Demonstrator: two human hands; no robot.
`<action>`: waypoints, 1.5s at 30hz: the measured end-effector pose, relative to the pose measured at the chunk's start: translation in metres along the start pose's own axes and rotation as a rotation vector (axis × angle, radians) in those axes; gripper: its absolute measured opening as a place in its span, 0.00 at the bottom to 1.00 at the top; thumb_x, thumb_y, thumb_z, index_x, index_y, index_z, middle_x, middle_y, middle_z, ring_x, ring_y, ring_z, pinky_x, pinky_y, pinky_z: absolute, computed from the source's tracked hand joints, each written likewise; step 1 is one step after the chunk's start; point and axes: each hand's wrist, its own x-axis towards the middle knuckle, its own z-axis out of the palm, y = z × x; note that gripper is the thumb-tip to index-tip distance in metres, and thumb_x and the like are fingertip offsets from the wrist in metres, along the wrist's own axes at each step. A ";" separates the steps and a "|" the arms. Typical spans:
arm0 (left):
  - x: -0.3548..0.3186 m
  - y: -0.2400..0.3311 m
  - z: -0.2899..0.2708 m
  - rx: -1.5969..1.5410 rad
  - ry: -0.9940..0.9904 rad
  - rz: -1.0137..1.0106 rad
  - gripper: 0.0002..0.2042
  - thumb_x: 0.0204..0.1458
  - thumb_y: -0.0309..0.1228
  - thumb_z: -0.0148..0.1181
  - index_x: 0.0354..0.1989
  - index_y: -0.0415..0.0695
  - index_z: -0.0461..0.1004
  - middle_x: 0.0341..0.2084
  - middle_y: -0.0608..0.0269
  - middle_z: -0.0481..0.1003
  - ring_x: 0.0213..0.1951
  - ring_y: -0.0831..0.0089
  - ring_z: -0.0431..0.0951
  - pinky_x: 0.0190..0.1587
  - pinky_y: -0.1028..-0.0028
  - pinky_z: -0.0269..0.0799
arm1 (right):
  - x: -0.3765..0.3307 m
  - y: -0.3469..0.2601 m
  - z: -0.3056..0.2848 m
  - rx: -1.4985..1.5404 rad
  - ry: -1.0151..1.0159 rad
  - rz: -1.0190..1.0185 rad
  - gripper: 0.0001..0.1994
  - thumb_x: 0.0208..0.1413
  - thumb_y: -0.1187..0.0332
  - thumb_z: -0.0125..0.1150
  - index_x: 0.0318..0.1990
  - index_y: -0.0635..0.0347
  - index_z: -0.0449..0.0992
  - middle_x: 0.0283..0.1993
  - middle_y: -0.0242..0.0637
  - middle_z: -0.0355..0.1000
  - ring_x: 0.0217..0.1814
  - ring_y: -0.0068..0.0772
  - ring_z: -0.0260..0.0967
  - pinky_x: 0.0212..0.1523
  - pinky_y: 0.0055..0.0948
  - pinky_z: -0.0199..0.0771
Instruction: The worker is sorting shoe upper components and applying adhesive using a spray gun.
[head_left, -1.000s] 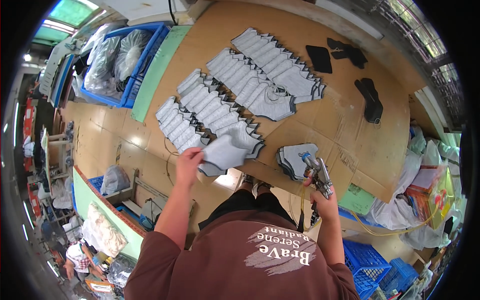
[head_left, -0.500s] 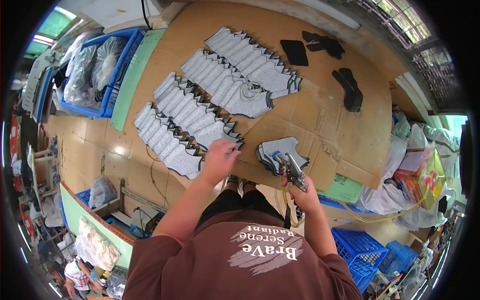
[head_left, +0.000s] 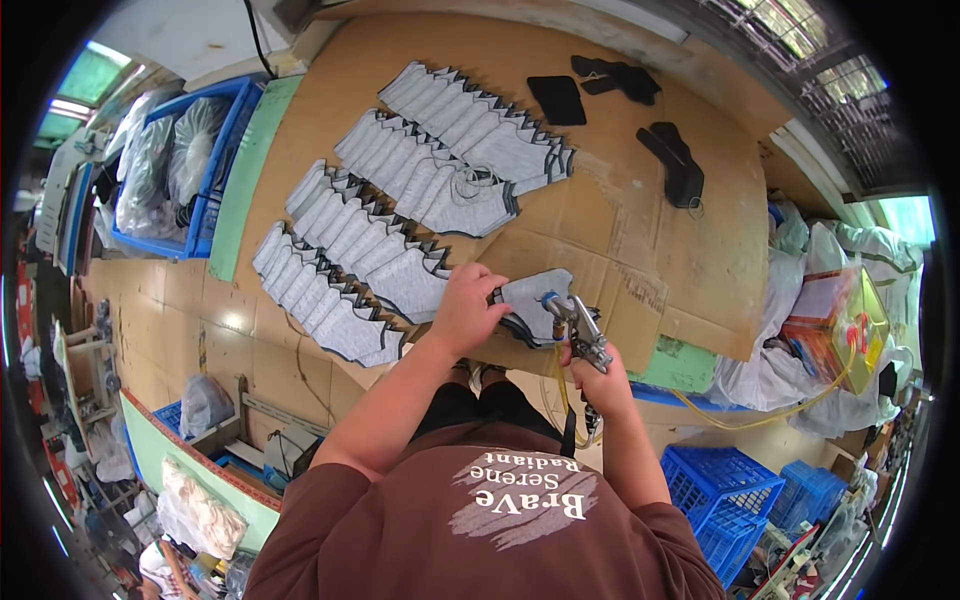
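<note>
My right hand [head_left: 597, 370] is wrapped around a metal spray gun [head_left: 585, 335] with a blue part at its nozzle end and a yellow hose below. The nozzle is over a small stack of grey cut fabric pieces [head_left: 530, 298] with dark edges, near the table's front. At the stack's left edge, my left hand [head_left: 470, 305] pinches a grey fabric piece between thumb and fingers. Left of that hand, rows of overlapping grey fabric pieces [head_left: 385, 255] lie fanned out on the cardboard, and a loop of pale cord [head_left: 473, 183] rests on one row.
Black cut pieces [head_left: 672, 170] lie at the far right of the cardboard-covered table [head_left: 690, 270]. A blue crate [head_left: 215, 190] with plastic bags stands at the left. Plastic bags [head_left: 775, 375] and a yellow hose [head_left: 745, 428] are at the right, above blue crates [head_left: 715, 480].
My left hand has moved right to the small stack and taken hold of its edge. The spray gun stays over the stack in my right hand. The whole view has shifted slightly.
</note>
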 end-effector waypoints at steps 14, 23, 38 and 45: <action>-0.015 -0.003 -0.011 -0.447 0.071 -0.423 0.06 0.43 0.24 0.58 0.30 0.37 0.72 0.22 0.63 0.72 0.27 0.75 0.71 0.32 0.78 0.66 | -0.007 0.000 -0.004 0.027 0.044 -0.087 0.18 0.41 0.78 0.46 0.44 0.60 0.67 0.33 0.28 0.68 0.22 0.14 0.57 0.21 0.16 0.59; -0.150 -0.098 -0.108 -0.610 0.497 -0.783 0.06 0.47 0.22 0.56 0.34 0.36 0.71 0.25 0.64 0.73 0.26 0.79 0.70 0.31 0.80 0.67 | -0.003 0.003 0.003 -0.027 -0.099 -0.078 0.17 0.44 0.75 0.48 0.46 0.60 0.67 0.34 0.27 0.67 0.23 0.13 0.57 0.21 0.15 0.59; -0.076 -0.041 -0.068 -0.018 0.285 -0.366 0.04 0.44 0.24 0.57 0.29 0.39 0.72 0.25 0.56 0.70 0.31 0.63 0.71 0.33 0.70 0.68 | 0.000 -0.004 0.008 -0.126 -0.140 -0.049 0.11 0.46 0.77 0.48 0.40 0.61 0.68 0.33 0.26 0.66 0.31 0.16 0.59 0.32 0.17 0.61; -0.030 -0.004 0.007 -0.336 0.122 -0.366 0.10 0.39 0.25 0.63 0.29 0.37 0.70 0.21 0.62 0.73 0.24 0.78 0.72 0.29 0.79 0.68 | -0.003 -0.004 0.016 -0.176 -0.138 -0.018 0.13 0.43 0.77 0.48 0.40 0.63 0.68 0.31 0.30 0.68 0.34 0.21 0.62 0.37 0.21 0.62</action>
